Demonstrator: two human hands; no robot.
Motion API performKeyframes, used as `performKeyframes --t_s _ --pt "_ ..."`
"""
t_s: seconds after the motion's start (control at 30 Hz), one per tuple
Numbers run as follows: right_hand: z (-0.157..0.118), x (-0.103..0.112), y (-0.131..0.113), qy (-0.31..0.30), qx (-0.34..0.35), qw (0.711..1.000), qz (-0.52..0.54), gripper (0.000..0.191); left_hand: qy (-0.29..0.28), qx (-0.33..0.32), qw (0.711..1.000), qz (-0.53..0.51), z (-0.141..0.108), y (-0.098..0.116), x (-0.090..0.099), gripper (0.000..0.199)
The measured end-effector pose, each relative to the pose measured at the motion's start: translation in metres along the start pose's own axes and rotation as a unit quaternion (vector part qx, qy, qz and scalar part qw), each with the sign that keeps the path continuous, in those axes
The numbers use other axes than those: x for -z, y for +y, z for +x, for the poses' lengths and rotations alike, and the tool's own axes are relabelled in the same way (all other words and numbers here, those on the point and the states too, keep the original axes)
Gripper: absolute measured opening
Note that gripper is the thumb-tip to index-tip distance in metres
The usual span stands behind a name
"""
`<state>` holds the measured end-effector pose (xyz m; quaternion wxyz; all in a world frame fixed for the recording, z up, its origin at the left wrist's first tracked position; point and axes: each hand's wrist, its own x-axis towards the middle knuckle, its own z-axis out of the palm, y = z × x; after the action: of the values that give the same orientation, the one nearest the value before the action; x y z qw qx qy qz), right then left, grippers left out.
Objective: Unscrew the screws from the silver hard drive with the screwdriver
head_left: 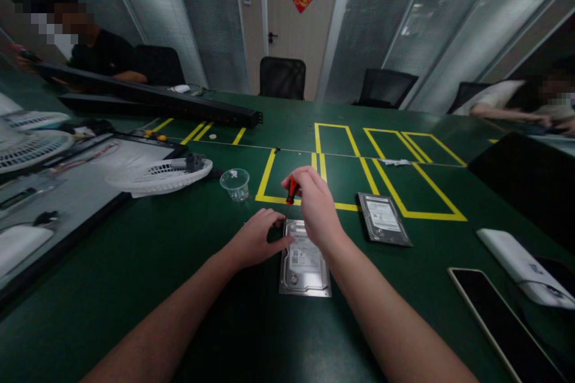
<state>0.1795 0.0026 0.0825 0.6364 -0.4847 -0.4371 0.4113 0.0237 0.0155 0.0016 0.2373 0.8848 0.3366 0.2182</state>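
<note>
A silver hard drive [305, 281] with a white label lies flat on the green table before me. My right hand [317, 197] is closed around the red and black handle of a screwdriver [291, 190], held upright with its tip down at the drive's far left corner. My left hand [258, 236] grips that side of the drive, thumb on the label and fingertips near the screwdriver tip. Whatever sits under the tip is too small to make out. To the right lies a second hard drive [384, 218], untouched.
A clear plastic cup [235, 184] stands beyond my left hand. White fan parts [162, 175] and a grey panel [85, 191] lie left; a long black bar [157, 99] is behind. A phone [503, 323] and white device [525, 266] lie right. Two people sit across.
</note>
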Motion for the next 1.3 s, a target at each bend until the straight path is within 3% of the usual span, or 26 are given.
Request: performKeyframes --t_s 0.37,0.97,1.3 --pt "-0.0010 0.0020 0.0000 -0.018 0.036 0.999 -0.020 0.021 -0.002 0.002 1.000 -0.002 -0.0008 -0.0011 -0.0006 0.030" --pt "0.0000 0.0011 0.0019 0.007 0.028 0.999 -0.026 0.022 0.000 0.001 1.000 -0.002 -0.0009 -0.0018 -0.0005 0.030" --pt "-0.0007 0.0002 -0.0016 -0.019 0.043 0.998 -0.030 0.026 -0.003 -0.001 1.000 -0.005 -0.0004 -0.0012 -0.0002 0.030"
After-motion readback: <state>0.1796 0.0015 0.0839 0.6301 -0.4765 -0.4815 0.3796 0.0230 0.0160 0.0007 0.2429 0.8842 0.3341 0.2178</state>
